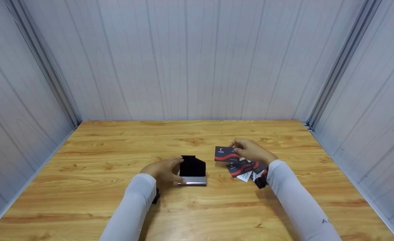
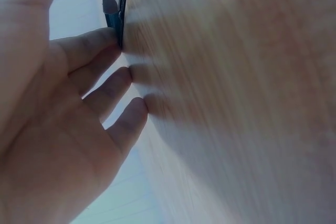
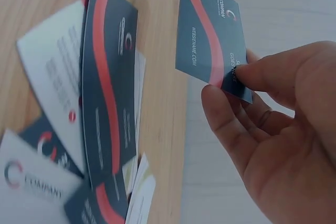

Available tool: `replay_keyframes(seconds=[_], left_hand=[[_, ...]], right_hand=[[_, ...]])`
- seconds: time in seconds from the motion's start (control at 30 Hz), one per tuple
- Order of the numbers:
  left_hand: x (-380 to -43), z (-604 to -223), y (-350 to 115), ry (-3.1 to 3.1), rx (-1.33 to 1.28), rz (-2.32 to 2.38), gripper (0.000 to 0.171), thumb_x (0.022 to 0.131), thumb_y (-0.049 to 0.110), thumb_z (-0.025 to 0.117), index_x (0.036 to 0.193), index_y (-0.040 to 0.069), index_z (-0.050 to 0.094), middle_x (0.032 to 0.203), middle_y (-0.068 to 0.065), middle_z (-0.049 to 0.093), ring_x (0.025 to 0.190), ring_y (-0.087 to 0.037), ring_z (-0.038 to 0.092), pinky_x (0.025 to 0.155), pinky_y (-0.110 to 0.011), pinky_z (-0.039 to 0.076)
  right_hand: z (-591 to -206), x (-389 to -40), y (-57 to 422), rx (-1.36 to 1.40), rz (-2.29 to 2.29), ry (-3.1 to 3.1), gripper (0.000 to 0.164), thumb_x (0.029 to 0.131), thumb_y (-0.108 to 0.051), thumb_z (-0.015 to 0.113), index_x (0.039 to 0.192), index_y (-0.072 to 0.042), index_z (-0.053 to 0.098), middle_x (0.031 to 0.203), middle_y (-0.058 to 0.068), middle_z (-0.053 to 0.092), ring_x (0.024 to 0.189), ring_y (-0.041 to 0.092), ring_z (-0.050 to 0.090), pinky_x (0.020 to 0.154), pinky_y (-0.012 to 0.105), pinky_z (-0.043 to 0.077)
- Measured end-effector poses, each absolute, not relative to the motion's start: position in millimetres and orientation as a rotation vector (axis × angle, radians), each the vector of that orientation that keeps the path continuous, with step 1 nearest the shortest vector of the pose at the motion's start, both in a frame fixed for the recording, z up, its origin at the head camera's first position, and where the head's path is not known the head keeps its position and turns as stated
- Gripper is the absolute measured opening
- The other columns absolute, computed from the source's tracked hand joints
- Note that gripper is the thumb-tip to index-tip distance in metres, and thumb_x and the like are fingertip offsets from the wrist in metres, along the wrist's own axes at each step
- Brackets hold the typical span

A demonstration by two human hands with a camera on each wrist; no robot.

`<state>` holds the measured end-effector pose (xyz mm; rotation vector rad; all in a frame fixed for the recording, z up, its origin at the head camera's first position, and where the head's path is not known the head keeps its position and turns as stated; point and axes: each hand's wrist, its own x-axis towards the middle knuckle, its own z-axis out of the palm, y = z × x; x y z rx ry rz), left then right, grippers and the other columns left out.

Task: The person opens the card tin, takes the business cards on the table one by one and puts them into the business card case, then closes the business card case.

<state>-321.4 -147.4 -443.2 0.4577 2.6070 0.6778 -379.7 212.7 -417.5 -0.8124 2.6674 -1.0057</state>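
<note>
A business card (image 1: pixel 224 153), dark with a red wave and white print, is pinched between the thumb and fingers of my right hand (image 1: pixel 252 150). It hovers above and left of a loose heap of similar business cards (image 3: pixel 110 82), some dark side up, others white. My left hand (image 1: pixel 163 169) grips the left side of an opened card case (image 1: pixel 192 170), its thumb at the silver front and fingers by the black interior. Only an edge of the case (image 2: pixel 113 3) shows in the left wrist view, where several fingertips touch the tabletop.
The wood-grain table (image 1: pixel 116 144) carries the case left of the heap. Pale panelled walls (image 1: pixel 183 60) enclose its back and both sides. White sleeves (image 1: pixel 130 207) cover both forearms, and a dark strap piece (image 1: pixel 260 182) shows under the right wrist, close to the cards.
</note>
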Motion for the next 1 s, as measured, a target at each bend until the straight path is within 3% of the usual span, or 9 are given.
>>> replay_keyframes(seconds=[0.4, 0.57, 1.0], left_hand=[[-320, -441, -149, 2.614, 0.448, 0.677, 0.100, 0.081, 0.052, 0.081, 0.160, 0.020, 0.029, 0.164, -0.005, 0.024, 0.148, -0.031, 0.024, 0.117, -0.053, 0.024], [-320, -441, -148, 2.614, 0.460, 0.677, 0.100, 0.081, 0.052, 0.081, 0.160, 0.019, 0.029, 0.164, -0.005, 0.024, 0.148, -0.031, 0.024, 0.117, -0.052, 0.024], [-324, -442, -147, 2.625, 0.445, 0.689, 0.099, 0.079, 0.053, 0.083, 0.158, 0.019, 0.035, 0.161, -0.006, 0.031, 0.146, -0.030, 0.028, 0.117, -0.052, 0.024]], right_hand=[[-430, -379, 162, -0.899, -1.059, 2.650, 0.021, 0.103, -0.008, 0.056, 0.121, -0.008, 0.067, 0.096, 0.005, 0.067, 0.080, 0.020, 0.064, 0.079, 0.040, 0.054], [-434, -379, 146, -0.937, -1.084, 2.633, 0.021, 0.103, -0.009, 0.057, 0.120, -0.009, 0.069, 0.101, 0.003, 0.068, 0.091, 0.016, 0.063, 0.083, 0.038, 0.053], [-439, -380, 118, -0.971, -1.171, 2.614, 0.020, 0.100, -0.005, 0.059, 0.117, -0.005, 0.070, 0.096, 0.006, 0.069, 0.086, 0.015, 0.063, 0.076, 0.032, 0.054]])
